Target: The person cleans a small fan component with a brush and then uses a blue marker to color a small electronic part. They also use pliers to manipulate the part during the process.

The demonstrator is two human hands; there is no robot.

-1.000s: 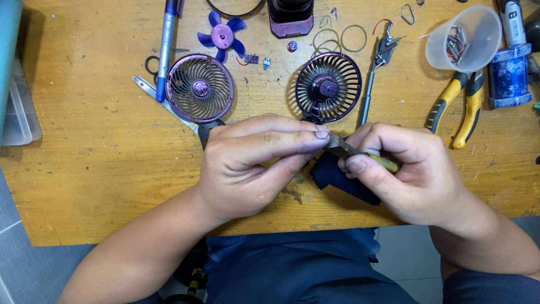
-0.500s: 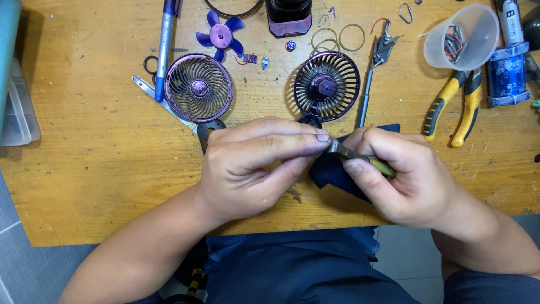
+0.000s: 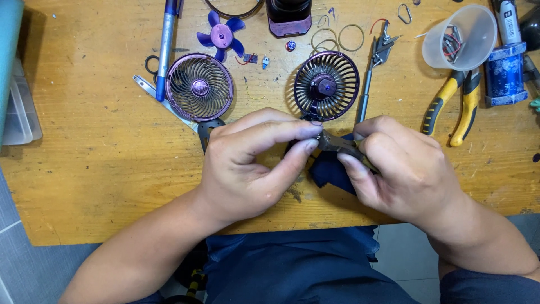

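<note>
Wooden counter (image 3: 84,169) fills the view, cluttered along the far edge. Both hands meet near the front-centre edge: left hand (image 3: 247,163) w/ fingers pinched narrow on the tip of small pliers (image 3: 340,145), right hand (image 3: 402,169) wrapped around the pliers' handles, fingers closed on them. Under and betw. the hands lies a dark blue piece (image 3: 329,171), flat on the counter; can't tell what it is. Just behind the hands: dark fan grille w/ hub (image 3: 326,85), nearly touching the left fingertips. Left of it, a purple grille (image 3: 199,87), well apart from the hands. Far right: yellow-handled pliers (image 3: 450,110) and clear plastic cup (image 3: 460,36). Smaller: purple fan blade (image 3: 221,35) at the top, blue pen (image 3: 165,48) beside the purple grille.
</note>
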